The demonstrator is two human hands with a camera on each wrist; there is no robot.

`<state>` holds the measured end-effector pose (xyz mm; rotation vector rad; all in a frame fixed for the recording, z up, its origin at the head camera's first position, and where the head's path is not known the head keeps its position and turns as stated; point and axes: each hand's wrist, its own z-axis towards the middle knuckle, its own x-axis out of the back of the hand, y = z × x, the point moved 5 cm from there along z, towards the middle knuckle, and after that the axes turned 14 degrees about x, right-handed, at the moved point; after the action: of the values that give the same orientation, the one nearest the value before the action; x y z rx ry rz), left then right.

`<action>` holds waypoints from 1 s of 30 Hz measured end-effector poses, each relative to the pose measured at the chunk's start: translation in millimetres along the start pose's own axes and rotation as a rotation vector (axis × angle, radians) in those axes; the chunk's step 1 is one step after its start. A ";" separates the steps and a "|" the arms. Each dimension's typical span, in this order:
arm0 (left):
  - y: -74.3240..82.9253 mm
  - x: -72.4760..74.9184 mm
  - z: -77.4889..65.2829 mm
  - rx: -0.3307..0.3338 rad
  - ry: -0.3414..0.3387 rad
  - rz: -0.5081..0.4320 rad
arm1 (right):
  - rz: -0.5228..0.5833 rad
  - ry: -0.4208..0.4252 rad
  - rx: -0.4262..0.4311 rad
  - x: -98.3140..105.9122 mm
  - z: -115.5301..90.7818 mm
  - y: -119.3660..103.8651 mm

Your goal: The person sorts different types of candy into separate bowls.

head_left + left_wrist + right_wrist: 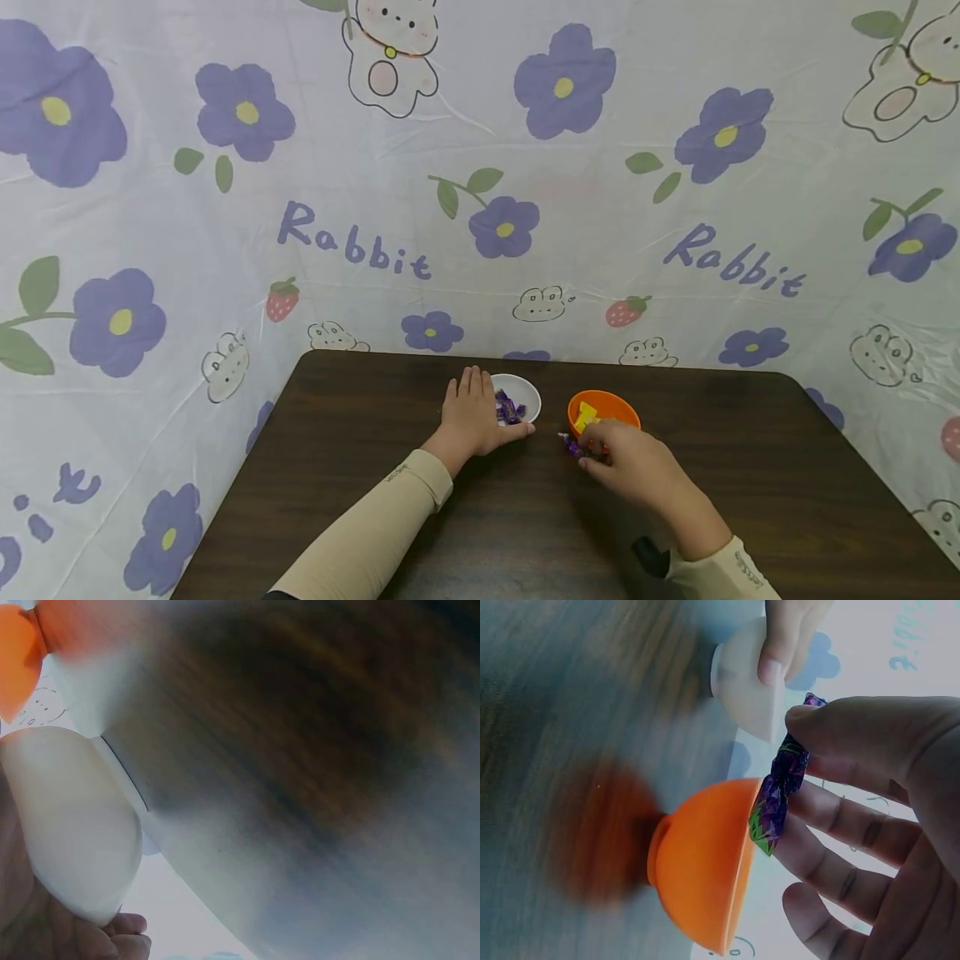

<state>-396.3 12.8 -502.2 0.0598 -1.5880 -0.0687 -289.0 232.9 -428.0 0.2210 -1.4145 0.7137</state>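
My left hand [474,421] holds the small white bowl [528,393] at its left side, thumb against the near rim. Purple-wrapped candies [508,410] lie inside that bowl. In the left wrist view, fingertips [129,937] show past the bowl's underside. My right hand [645,471] pinches a twist-wrapped candy [778,784] in shiny purple and green foil between thumb and fingers. This candy is close to the rim of the orange bowl [705,855], on its near side. Yellow pieces [587,413] are visible in the orange bowl, partly hidden by the right hand.
Both bowls stand near the far edge of a dark wooden table [495,533], orange to the right of white. Behind it hangs a white cloth [585,258] printed with flowers and rabbits. A black object [650,557] sits by the right wrist.
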 end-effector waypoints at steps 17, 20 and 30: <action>-0.7 10.0 -8.5 -0.012 0.025 -0.014 | 0.031 0.041 -0.005 3.7 16.9 4.1; -1.0 11.0 -8.9 -0.012 0.027 -0.021 | 0.039 0.054 -0.004 3.6 20.7 5.9; -1.8 12.5 -10.3 -0.016 0.035 -0.026 | 0.047 0.113 0.039 2.6 35.2 6.9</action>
<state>-386.3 9.9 -489.7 0.0693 -1.5517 -0.1003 -321.9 219.9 -421.1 0.1758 -1.3024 0.7815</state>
